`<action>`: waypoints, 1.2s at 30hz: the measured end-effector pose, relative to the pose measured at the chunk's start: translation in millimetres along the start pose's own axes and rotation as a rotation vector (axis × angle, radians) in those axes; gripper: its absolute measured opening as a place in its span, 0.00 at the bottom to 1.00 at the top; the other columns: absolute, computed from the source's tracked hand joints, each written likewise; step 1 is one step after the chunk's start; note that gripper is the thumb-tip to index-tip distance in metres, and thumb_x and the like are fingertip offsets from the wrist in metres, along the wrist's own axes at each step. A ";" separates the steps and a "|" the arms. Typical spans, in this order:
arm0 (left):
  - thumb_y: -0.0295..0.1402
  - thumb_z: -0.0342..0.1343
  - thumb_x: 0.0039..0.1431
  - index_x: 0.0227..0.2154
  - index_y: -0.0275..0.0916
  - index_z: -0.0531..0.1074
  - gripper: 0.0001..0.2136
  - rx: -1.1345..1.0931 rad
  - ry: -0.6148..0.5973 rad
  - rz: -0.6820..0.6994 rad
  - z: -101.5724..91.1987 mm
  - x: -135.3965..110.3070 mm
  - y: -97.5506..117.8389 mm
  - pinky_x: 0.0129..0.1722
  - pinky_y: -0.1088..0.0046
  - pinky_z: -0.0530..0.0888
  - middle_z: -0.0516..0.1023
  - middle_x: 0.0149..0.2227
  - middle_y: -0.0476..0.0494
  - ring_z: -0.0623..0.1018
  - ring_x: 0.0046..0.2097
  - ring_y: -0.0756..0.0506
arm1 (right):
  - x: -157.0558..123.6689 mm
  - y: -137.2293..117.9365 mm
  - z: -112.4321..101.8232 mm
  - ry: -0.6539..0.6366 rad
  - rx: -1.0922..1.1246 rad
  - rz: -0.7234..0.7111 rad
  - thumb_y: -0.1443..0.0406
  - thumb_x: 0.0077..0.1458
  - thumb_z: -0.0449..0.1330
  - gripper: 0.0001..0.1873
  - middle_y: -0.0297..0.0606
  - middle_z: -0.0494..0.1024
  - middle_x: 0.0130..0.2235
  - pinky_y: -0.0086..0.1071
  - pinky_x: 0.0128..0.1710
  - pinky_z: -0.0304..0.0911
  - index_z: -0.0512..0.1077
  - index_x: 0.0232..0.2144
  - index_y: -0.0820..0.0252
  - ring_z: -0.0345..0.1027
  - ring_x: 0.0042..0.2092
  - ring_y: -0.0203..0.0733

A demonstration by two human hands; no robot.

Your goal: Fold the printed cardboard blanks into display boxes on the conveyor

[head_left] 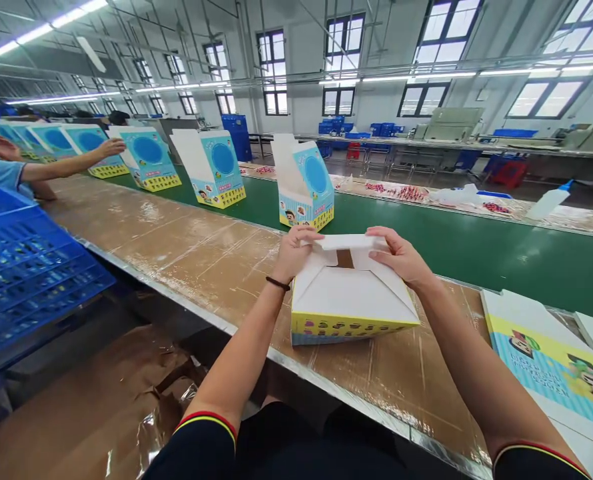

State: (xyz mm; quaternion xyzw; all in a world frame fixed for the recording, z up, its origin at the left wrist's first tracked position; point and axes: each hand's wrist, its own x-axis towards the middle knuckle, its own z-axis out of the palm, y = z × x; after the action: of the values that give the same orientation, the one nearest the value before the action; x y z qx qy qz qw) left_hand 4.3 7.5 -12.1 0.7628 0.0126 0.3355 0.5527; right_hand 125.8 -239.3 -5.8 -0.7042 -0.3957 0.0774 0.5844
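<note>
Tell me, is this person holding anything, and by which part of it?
Yes. The left hand and right hand grip a folded cardboard display box by its top flaps, one hand on each side.

My left hand (296,253) and right hand (395,257) reach forward close together, palms down and fingers curled, my bare left forearm (236,347) and right forearm (469,360) angling inward from dark sleeves with red-and-yellow cuffs (204,427), a thin black band (278,283) circling my left wrist.
</note>
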 end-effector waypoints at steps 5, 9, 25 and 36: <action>0.29 0.53 0.52 0.25 0.41 0.79 0.09 0.255 -0.181 -0.017 -1.8 -5.2 18.5 0.62 0.60 0.70 0.79 0.45 0.44 0.77 0.53 0.42 | -1.9 -6.4 1.9 -0.029 -0.140 0.011 0.48 0.54 0.60 0.18 0.40 0.76 0.55 0.50 0.68 0.54 0.81 0.31 0.52 0.62 0.64 0.57; 0.41 0.67 0.47 0.52 0.41 0.75 0.27 0.646 -0.376 0.006 -0.7 0.7 34.1 0.65 0.52 0.67 0.74 0.57 0.39 0.71 0.62 0.34 | 3.8 -17.3 2.1 -0.133 -0.420 0.051 0.49 0.46 0.69 0.36 0.43 0.66 0.64 0.49 0.68 0.55 0.75 0.57 0.54 0.58 0.66 0.58; 0.52 0.64 0.53 0.68 0.41 0.58 0.43 1.091 -0.631 0.018 12.2 1.9 55.4 0.66 0.47 0.61 0.64 0.67 0.30 0.64 0.67 0.29 | 9.5 -22.4 3.7 -0.270 -0.876 0.094 0.48 0.52 0.67 0.48 0.48 0.57 0.69 0.60 0.67 0.56 0.56 0.70 0.52 0.54 0.67 0.67; 0.51 0.66 0.51 0.67 0.38 0.60 0.44 1.072 -0.637 0.060 14.2 5.0 52.4 0.66 0.54 0.63 0.66 0.64 0.31 0.66 0.65 0.30 | 16.8 -13.3 0.5 -0.193 -0.666 0.131 0.52 0.46 0.70 0.47 0.48 0.61 0.67 0.55 0.70 0.52 0.63 0.66 0.57 0.53 0.69 0.62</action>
State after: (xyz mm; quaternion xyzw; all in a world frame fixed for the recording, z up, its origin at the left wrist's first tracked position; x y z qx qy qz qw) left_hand -2.8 -22.7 32.7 0.9967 -0.0077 0.0538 0.0600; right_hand 130.7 -228.0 11.8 -0.8695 -0.4067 0.0475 0.2762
